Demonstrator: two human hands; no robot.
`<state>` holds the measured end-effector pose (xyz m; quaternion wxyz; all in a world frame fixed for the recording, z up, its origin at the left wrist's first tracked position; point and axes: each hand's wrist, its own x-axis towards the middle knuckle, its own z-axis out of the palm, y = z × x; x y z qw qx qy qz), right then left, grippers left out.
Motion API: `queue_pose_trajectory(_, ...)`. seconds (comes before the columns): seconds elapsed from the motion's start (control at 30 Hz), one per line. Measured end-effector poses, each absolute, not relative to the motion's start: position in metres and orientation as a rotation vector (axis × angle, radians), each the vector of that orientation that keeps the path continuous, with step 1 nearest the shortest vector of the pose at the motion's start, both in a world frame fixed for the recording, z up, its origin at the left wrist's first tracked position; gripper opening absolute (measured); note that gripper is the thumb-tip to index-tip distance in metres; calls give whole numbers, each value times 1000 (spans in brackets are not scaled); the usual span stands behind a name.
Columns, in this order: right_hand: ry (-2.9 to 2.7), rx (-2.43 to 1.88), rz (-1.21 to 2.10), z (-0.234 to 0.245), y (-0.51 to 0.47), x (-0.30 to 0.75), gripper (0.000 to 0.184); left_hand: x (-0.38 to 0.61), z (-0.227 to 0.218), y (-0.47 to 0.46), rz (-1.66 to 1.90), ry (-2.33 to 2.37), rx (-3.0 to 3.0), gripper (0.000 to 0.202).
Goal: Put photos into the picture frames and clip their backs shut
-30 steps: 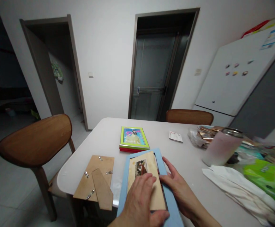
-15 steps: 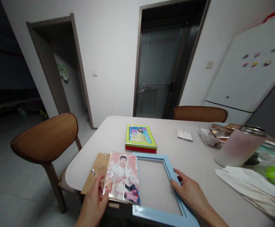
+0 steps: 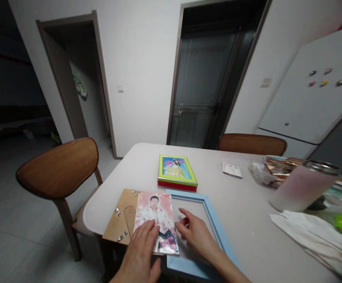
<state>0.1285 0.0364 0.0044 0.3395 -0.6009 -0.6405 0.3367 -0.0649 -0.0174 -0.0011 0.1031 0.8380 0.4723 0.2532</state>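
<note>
A glossy pink photo print (image 3: 159, 208) lies partly over a brown backing board (image 3: 118, 220) with metal clips, near the table's front edge. My left hand (image 3: 139, 247) rests on the photo's lower left part, fingers stretched out and flat. At the photo's right edge, my right hand (image 3: 197, 232) hovers over the opening of a light blue picture frame (image 3: 218, 222). Its fingers are bent and apart, with nothing seen between them. Part of the blue frame's left side is hidden by the photo.
Behind these sits a stack of frames topped by a lime green one (image 3: 178, 170). A small white card (image 3: 232, 169) lies further right. A pink tumbler (image 3: 303, 186), white cloths (image 3: 309, 236) and plastic bags crowd the right side. Brown chairs (image 3: 59, 167) stand around the table (image 3: 256, 220).
My left hand has moved from the photo's left edge onto its face. My right hand has let go of the blue frame's right side and moved left to the photo's edge.
</note>
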Motion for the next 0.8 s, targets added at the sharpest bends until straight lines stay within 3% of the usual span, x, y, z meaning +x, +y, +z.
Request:
queue_pose_trajectory(0.13,-1412,-1378,1083,9,43,103,57,-54,-5,-11,733,1369,2519,67)
queue_pose_trajectory(0.27,-1129,-1097,1222,41,33,93,62,-51,12,-1,1087,1223,2422,59)
queue_pose_trajectory(0.47,-907,-1140,1275,48,13,99,54,-18,44,-1,1577,1103,1328,30)
queue_pose_trajectory(0.63,-802,-1046,1380,35,13,136,49,13,31,-4,1441,845,875,44)
queue_pose_trajectory(0.8,-912,-1307,1340,33,25,184,55,3,15,1,1236,1117,1338,48)
